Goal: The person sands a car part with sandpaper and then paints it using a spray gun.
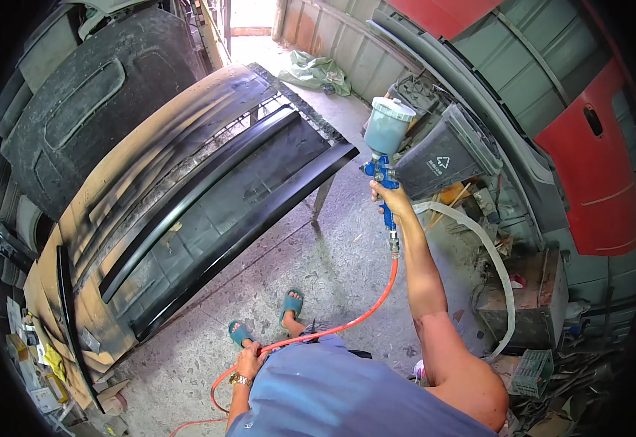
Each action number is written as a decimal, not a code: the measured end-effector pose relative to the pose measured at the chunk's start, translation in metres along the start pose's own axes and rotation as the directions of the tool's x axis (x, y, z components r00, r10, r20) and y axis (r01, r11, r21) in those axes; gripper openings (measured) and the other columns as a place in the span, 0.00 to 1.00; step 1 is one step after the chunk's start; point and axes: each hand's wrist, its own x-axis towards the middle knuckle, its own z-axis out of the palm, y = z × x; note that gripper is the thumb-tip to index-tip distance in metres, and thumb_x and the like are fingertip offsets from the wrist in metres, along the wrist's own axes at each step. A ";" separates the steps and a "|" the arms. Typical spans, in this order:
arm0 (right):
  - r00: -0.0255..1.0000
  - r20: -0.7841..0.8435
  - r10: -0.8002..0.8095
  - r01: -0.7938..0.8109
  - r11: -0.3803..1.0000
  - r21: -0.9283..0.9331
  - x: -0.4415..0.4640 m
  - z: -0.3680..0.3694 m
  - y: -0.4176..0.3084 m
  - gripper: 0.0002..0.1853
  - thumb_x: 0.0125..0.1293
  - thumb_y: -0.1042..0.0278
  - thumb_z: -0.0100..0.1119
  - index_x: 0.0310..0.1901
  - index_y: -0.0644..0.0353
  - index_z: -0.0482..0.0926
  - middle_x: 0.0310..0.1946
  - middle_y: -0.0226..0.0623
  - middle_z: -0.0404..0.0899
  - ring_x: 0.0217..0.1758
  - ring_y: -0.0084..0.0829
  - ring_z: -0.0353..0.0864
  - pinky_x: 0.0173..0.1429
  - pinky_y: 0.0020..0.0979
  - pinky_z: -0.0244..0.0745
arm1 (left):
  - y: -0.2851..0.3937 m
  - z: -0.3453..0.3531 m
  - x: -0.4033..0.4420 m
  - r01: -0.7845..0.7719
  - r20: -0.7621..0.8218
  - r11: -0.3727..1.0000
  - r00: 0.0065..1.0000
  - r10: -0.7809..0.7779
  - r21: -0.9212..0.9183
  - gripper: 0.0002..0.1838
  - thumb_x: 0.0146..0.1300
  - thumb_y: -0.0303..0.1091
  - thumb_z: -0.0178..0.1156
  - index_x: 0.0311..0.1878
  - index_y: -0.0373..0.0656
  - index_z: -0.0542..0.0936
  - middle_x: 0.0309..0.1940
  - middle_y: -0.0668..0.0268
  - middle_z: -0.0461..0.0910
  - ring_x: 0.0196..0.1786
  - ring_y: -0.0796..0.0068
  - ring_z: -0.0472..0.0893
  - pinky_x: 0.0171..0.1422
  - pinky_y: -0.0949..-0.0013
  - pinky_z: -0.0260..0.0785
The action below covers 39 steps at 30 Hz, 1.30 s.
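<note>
My right hand (392,200) is closed round the handle of a blue spray gun (381,175), held up at arm's length. A translucent paint cup (389,130) with a white lid sits on top of the gun. From the gun's base an orange air hose (358,320) curves down to my left hand (249,360), which grips it near my waist. To the left, long glossy black trim strips (249,244) lie on a cardboard-covered bench (165,138) marked with dark overspray. The spray gun is apart from the strips.
A grey bin (445,156) stands behind the spray gun. Red car panels (595,167) hang on the right wall, above a metal box (525,298) and a green crate (531,373). Black bumpers (107,102) are stacked at left. A pale hose (504,273) arcs beside my right arm.
</note>
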 end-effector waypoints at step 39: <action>0.978 0.208 -0.022 0.043 0.994 -0.097 -0.040 0.098 0.011 0.09 0.64 0.58 0.64 0.36 0.50 0.76 0.21 0.22 0.71 0.23 0.15 0.71 0.18 0.22 0.62 | -0.009 -0.012 -0.030 0.131 -0.025 0.988 0.991 -0.134 -0.081 0.18 0.55 0.45 0.69 0.40 0.44 0.78 0.31 0.53 0.83 0.36 0.48 0.82 0.40 0.50 0.74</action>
